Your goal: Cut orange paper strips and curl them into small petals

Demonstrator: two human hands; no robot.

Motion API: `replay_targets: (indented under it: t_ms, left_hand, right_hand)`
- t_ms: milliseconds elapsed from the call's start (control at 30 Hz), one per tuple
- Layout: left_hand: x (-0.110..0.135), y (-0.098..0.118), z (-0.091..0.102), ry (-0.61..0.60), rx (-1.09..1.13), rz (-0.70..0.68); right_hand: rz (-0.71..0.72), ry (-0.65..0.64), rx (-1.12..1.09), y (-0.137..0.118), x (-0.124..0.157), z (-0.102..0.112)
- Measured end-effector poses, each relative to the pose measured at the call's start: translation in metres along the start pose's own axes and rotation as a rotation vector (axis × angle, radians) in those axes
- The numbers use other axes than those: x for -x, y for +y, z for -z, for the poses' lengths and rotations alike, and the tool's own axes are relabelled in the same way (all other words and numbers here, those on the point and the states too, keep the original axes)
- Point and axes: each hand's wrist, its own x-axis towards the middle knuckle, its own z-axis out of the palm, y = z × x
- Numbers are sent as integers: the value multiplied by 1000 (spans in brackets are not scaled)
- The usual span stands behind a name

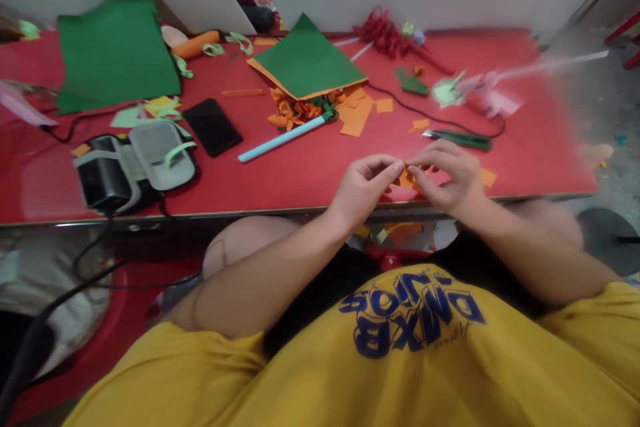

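A small piece of orange paper (407, 179) is pinched between my two hands, just above the front edge of the red table. My left hand (364, 187) closes thumb and forefinger on its left side. From the other side, my right hand (449, 173) grips it with thumb and fingertips. The fingers cover much of the paper, so its exact shape is hard to see. Just beyond my right hand lies a green utility knife (460, 139). A light blue stick (283, 139) rests on the table to the left, beside crumpled orange paper pieces (295, 111).
Green and orange sheets (307, 60) lie at the back, and another green sheet (117, 53) at the left. A black phone (213, 127) and an unzipped case (163, 157) sit left. A glue gun (485, 97) with a cable and red paper flowers (380, 33) are at the right.
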Motion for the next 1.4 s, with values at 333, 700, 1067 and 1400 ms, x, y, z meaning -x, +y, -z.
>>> replay_targets:
  t_ms: [333,700,1067,1400]
  left_hand:
    - [-1,0,-1,-34,-16,-106]
    - [-1,-3,0,-39,-57,-137]
    - [-3,2,0,1,-34,-118]
    - [-4,-5,0,35,-17,-126]
  right_hand:
    - [-497,-71,-424,6,-6,-1]
    - [-693,-99,-655,7,-12,1]
    - [-603,-57,-525,2,-12,1]
    - [-787,-99,-718,5,-12,-1]
